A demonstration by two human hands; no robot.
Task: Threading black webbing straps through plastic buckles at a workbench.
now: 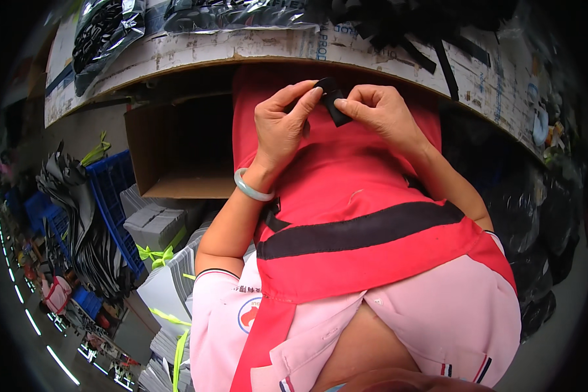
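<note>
A short black strap (338,116), apparently folded or looped at its upper end, is held between my two hands above my red apron (320,176). My left hand (279,124) pinches its upper left part between thumb and forefinger; a pale green bangle (251,188) circles that wrist. On the other side, my right hand (384,116) pinches the strap near its middle, thumb laid on top. Whether the strap is one piece or two joined cannot be made out. Both hands are just in front of the table edge.
Loose black straps (431,55) are heaped on the worn white table (209,51), some hanging over its edge. Clear bags of black pieces (108,39) lie at the far left. Below are an open cardboard box (196,186), a blue crate (114,196) and tied grey stacks (155,225).
</note>
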